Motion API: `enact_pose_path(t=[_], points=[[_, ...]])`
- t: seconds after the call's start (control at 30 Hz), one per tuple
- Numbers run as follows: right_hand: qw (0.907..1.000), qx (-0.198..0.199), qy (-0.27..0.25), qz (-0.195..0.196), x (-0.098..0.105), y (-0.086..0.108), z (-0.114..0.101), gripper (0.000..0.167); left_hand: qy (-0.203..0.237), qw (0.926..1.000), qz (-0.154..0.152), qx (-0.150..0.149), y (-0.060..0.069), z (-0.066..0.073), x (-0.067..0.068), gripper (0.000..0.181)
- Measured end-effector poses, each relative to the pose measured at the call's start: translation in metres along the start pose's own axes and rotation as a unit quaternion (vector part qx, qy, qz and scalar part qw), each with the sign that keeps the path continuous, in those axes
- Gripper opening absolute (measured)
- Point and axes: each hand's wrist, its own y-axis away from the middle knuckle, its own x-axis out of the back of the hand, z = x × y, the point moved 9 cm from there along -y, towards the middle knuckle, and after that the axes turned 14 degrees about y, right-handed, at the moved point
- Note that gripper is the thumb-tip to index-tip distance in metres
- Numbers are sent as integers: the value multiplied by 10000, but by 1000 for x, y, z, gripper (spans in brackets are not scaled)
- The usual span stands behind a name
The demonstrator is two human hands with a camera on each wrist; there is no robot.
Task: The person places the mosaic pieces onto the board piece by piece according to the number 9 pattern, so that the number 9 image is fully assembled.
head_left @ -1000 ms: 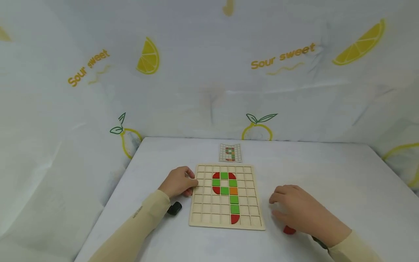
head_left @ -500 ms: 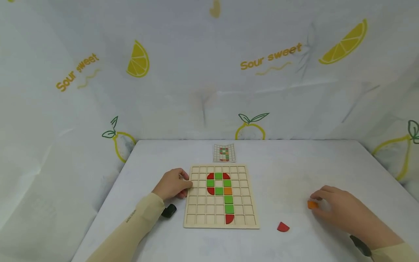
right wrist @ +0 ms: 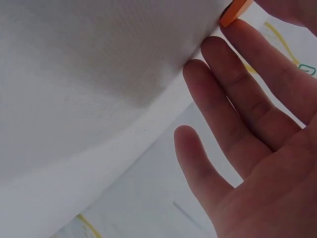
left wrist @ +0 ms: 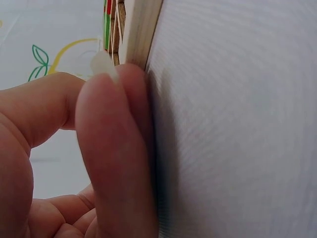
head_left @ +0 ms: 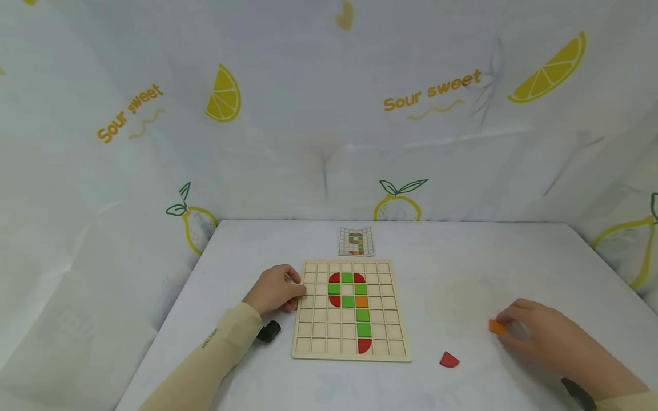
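Note:
A wooden grid board [head_left: 319, 331] lies flat on the white table. Red, green and orange tiles form a figure like a 9 on it. At the board's left edge, my left hand [head_left: 275, 290] grips the rim with thumb and fingers; the left wrist view shows fingertips against the wooden edge [left wrist: 141, 29]. Far to the right of the board, my right hand [head_left: 545, 334] pinches an orange tile [head_left: 496, 326] between thumb and forefinger, low at the tabletop. In the right wrist view its other fingers [right wrist: 242, 84] are extended, and the orange tile [right wrist: 235, 12] shows only partly.
A loose red quarter-round tile [head_left: 449, 359] lies between the board and my right hand. Behind the board is a small pattern card [head_left: 355, 242] with a similar coloured figure. A white curtain printed with lemons [head_left: 397, 208] stands along the table's back edge.
My right hand has moved right, away from the red tile, and taken hold of the orange tile. The red tile now lies uncovered. My left hand has stayed at the board's edge.

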Motion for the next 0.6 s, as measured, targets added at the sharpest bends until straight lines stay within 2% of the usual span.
enact_pose_path(t=[0.3,0.5,0.6], points=[[10000,77,53,34,4,-3,-6,24,11,10000,24,-48,2,1,2,22],[9975,399,195,558,17,-5,-22,21,2,10000,15,-26,1,0,2,23],[9970,493,187,560,22,-11,-35,21,-3,10000,-3,-21,0,0,1,23]])
